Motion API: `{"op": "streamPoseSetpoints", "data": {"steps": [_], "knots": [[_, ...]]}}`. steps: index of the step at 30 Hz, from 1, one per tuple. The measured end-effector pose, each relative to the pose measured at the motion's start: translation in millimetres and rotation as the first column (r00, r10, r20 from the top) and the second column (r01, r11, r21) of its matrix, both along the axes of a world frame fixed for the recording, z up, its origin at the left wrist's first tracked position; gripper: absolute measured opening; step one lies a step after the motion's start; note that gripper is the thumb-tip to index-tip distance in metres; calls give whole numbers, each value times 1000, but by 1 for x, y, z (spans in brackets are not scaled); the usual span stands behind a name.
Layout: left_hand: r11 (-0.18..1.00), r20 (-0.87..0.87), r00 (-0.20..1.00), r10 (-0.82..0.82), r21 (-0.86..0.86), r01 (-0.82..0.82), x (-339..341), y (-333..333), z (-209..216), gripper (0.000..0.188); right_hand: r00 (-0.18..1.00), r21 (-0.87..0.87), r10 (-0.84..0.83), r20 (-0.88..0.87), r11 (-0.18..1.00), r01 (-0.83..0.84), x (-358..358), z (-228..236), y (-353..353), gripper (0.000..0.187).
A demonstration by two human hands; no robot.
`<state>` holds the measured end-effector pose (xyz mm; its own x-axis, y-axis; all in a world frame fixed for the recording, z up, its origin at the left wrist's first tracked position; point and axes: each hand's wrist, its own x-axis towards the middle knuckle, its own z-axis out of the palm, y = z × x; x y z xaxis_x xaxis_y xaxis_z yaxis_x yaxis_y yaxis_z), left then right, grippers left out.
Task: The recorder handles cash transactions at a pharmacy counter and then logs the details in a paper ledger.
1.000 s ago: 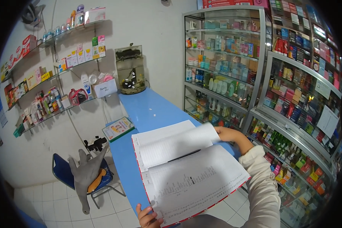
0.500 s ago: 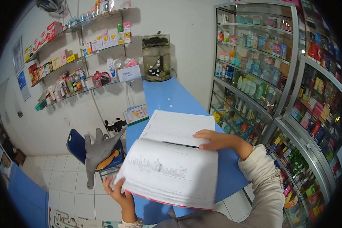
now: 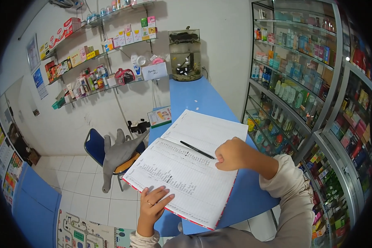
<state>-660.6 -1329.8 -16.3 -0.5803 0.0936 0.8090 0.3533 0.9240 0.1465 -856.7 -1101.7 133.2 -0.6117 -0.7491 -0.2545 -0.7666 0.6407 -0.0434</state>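
Note:
A large ruled notebook (image 3: 202,182) with a red cover edge lies open and flat on the blue counter, handwritten lines on its nearer page. Across it near the crease rests a black pen (image 3: 196,149). My left hand (image 3: 154,204) has its fingers spread over the lower left edge of the nearer page. Curled into a fist, my right hand (image 3: 234,155) presses on the right side of the notebook by the crease, close to the end of the pen. Nothing shows in that fist, though its inner side is turned away.
The blue counter (image 3: 252,186) stretches away to a murky glass tank (image 3: 185,56). Glass cabinets (image 3: 293,62) of bottles and boxes stand along the right. At left are wall shelves (image 3: 107,89) and a blue chair (image 3: 96,144) with a grey plush toy (image 3: 120,155) on it.
The raised, bulging page has come down flat, and its writing is sharp now. My left hand has moved from the page's side onto its edge. My right hand's outstretched fingers have curled up.

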Motion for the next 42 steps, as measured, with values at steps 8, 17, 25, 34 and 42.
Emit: {"op": "streamPoseSetpoints", "data": {"steps": [8,17,25,34,42], "knots": [[983,242,953,-182,31,180,-33,24,48,37,999,-423,20,-46,905,-37,-94,-51,-3,29],[822,432,703,-564,215,527,-68,42,70,28,703,-755,308,641,419,504,-97,-62,2,12],[817,443,699,-562,167,551,-73,72,57,28,594,-709,415,689,554,435,-25,-86,1,7],[796,418,682,-600,230,560,-79,66,50,29,845,-771,396,359,636,30,-25,-91,-3,30],[778,332,703,-629,261,572,-78,61,42,24,856,-725,361,371,688,24,-19,-89,-6,33]]}}
